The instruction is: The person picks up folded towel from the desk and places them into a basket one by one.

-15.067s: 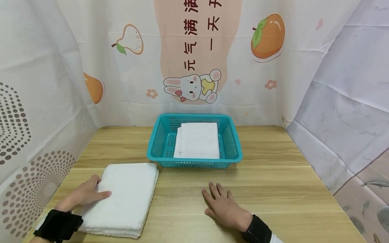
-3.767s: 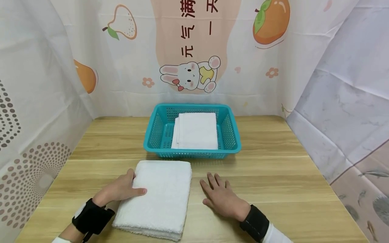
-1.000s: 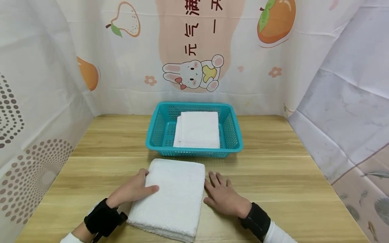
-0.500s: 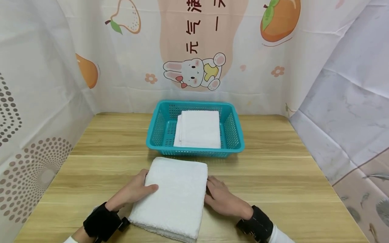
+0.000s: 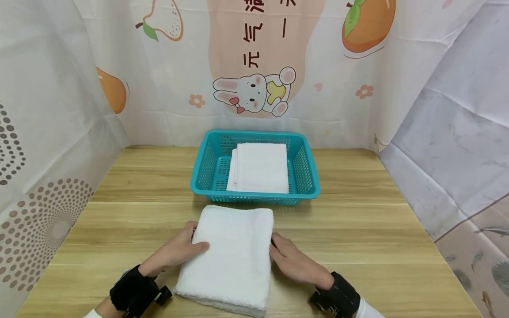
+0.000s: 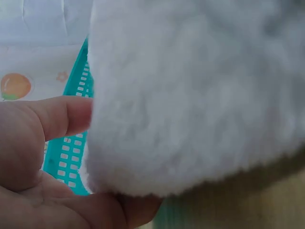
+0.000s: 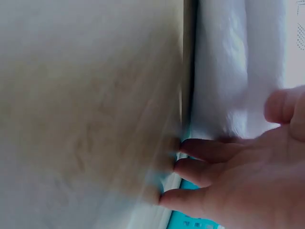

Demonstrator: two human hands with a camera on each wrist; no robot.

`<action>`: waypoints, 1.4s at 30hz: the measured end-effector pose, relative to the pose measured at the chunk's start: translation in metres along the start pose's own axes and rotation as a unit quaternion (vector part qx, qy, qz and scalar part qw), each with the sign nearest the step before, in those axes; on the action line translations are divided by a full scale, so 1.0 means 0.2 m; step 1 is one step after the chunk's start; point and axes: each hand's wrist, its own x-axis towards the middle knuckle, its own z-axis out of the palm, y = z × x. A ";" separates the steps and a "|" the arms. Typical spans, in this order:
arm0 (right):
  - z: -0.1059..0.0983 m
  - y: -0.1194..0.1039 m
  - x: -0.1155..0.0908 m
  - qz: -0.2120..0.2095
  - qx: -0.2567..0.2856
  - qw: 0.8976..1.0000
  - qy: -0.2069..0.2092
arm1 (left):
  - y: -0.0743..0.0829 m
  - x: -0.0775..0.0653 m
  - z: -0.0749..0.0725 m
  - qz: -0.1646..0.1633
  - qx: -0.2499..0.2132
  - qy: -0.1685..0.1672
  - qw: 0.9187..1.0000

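Note:
In the head view a folded white towel (image 5: 230,256) lies on the table, in front of the basket. At its left edge my left hand (image 5: 176,249) holds it, thumb on top and fingers partly hidden below. The left wrist view shows the towel (image 6: 190,95) between thumb and fingers (image 6: 107,210). My right hand (image 5: 296,260) is at the towel's right edge, fingertips tucked out of sight there. In the right wrist view its straight fingers (image 7: 200,169) reach down to the tabletop beside the towel (image 7: 228,71), with the thumb apart from them.
Behind the towel stands a teal perforated basket (image 5: 314,187) with folded white cloth (image 5: 262,168) in it. Printed curtains (image 5: 171,97) close off the back and both sides of the wooden table (image 5: 358,221). Each wrist wears a black band (image 5: 339,293).
Over the earlier frames my left hand brought the towel rightward from the table's left side. My right hand, formerly flat on the table, has turned with its fingertips under the towel's right edge.

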 end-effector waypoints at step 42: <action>0.00 0.08 -0.07 -0.005 0.166 0.985 0.037 | -0.01 -0.03 0.12 0.061 -0.005 -0.113 0.992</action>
